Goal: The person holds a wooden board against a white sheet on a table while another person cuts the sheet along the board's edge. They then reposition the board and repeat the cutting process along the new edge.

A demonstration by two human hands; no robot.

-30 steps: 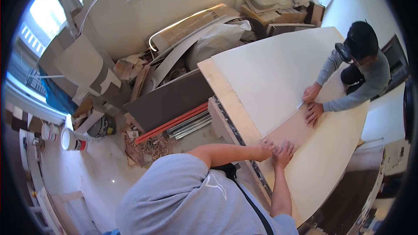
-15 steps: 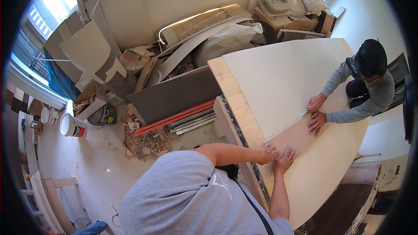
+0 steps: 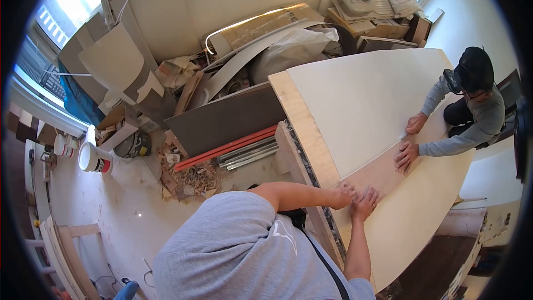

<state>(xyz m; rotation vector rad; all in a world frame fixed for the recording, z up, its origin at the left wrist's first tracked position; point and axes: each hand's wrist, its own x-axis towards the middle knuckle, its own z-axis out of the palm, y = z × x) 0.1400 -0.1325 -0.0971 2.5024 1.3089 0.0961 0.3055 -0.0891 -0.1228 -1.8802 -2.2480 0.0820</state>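
My left hand point(image 3: 345, 195) is closed at the near end of a long pinkish-tan board strip point(image 3: 375, 170). Whatever its curled fingers may hold is too small to make out. Beside it, my right hand point(image 3: 365, 204) lies with fingers spread on the strip, pressing near its end. The strip rests across a large white-faced sheet point(image 3: 355, 97) and a cream panel point(image 3: 413, 214). Across from me, a co-worker's one hand point(image 3: 415, 124) is closed around something small near the strip's edge, while their other hand point(image 3: 407, 156) presses flat on the strip.
Wood scraps and shavings point(image 3: 191, 180) litter the floor beside red and metal bars point(image 3: 250, 154). A dark panel point(image 3: 225, 119) leans near piled building materials. White buckets point(image 3: 93, 158) stand at left. The co-worker point(image 3: 472, 100) crouches at the right.
The co-worker's closed hand has moved back toward their body, away from the strip's edge. My two hands stay nearly where they were. The whole view has shifted slightly.
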